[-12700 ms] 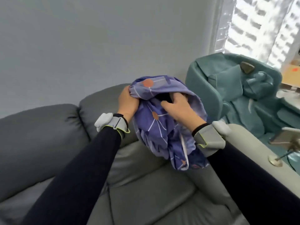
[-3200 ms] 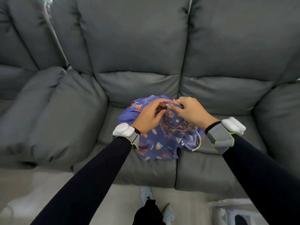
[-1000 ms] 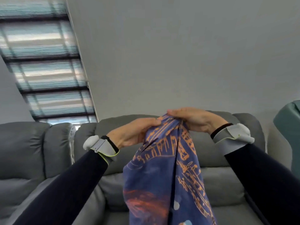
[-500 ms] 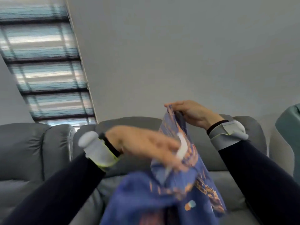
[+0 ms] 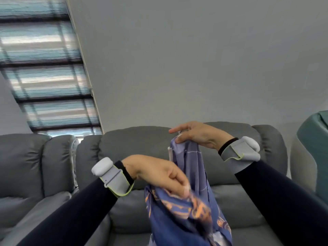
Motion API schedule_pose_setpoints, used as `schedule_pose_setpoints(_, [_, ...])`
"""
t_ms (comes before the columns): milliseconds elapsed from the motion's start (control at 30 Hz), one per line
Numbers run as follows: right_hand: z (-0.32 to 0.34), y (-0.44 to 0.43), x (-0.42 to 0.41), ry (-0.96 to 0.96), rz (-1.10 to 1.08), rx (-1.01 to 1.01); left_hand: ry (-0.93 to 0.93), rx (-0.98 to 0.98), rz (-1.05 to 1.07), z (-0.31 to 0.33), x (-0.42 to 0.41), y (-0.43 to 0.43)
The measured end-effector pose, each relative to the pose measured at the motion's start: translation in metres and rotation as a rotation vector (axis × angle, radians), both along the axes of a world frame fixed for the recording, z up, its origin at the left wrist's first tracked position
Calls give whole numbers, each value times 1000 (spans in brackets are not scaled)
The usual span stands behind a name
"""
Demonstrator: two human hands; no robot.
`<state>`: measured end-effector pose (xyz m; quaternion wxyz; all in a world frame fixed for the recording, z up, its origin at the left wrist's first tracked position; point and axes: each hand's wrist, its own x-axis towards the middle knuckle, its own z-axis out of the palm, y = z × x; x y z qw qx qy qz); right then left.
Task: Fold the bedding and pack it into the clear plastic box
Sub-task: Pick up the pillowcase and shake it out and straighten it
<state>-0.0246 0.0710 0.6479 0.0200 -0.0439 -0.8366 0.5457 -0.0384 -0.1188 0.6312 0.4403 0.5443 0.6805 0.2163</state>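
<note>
Floppy bedding (image 5: 188,215), no stiffness at all
Right hand (image 5: 198,134) pinches the top corner, left hand (image 5: 159,174) grips lower; grab corners, I'd say.

No legible text or labels.

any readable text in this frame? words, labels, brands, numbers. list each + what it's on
No readable text in this frame.
Orange print on the bedding, pinched by the left hand and the right hand: motion-blurred, cannot tell whether it is lettering.
Grey wrist bands: no marking visible.
</note>
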Motion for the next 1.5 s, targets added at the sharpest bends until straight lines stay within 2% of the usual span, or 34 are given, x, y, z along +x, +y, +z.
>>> schedule_pose_setpoints(67, [-3,-5,0,-2,-31,6,310,-20,-73,-9,-1,-2])
schedule_pose_setpoints(100, [-6,-8,-1,-2,-47,-18,447,37,-53,-10,-3,-1])
schedule_pose_setpoints(167, [-12,-15,-4,36,-106,-111,587,304,57,-11,-10,2])
schedule_pose_setpoints(233, [-17,-21,-6,105,-150,-329,657,665,295,-18,-23,8])
schedule_pose_setpoints(267, [-18,-24,-6,132,-142,-471,679,831,496,-24,-31,10])
schedule_pose_setpoints(300, [-18,-25,-6,153,-122,-589,649,965,717,-30,-37,13])
schedule_pose_setpoints(333, [-18,-25,-5,166,-97,-654,548,1020,894,-33,-42,13])
schedule_pose_setpoints(367, [-17,-25,-3,171,-67,-669,387,1000,987,-34,-45,12])
schedule_pose_setpoints(433, [-16,-23,0,188,-28,-630,118,830,930,-33,-48,8])
schedule_pose_setpoints(500, [-17,-19,2,223,-32,-537,61,720,775,-31,-49,4])
schedule_pose_setpoints(600, [-17,-15,10,260,-94,-92,-113,603,648,-29,-44,2])
schedule_pose_setpoints(633, [-15,-16,13,246,-114,67,-120,581,636,-27,-44,1])
schedule_pose_setpoints(667, [-13,-20,15,212,-115,195,-74,572,640,-24,-46,0])
schedule_pose_setpoints(733, [-9,-27,20,98,-68,349,174,570,653,-16,-51,-2])
schedule_pose_setpoints(833, [-17,-31,24,21,-60,347,571,573,610,-6,-58,-3])
schedule_pose_setpoints(967, [-39,-30,17,78,-184,628,791,684,641,-2,-61,0])
schedule_pose_setpoints(1033, [-39,-32,13,228,-347,614,888,733,617,-9,-63,2])
schedule_pose_setpoints(1100, [-33,-33,15,352,-488,565,989,701,590,-20,-62,3])
schedule_pose_setpoints(1167, [-30,-33,19,411,-539,579,982,723,634,-28,-60,5])
schedule_pose_setpoints(1267, [-32,-38,23,428,-542,588,888,887,740,-28,-55,11])
schedule_pose_setpoints(1433, [-33,-45,21,508,-432,364,862,966,728,-25,-43,24])
schedule_pose_setpoints(1500, [-31,-45,21,506,-418,382,846,967,729,-28,-43,27])
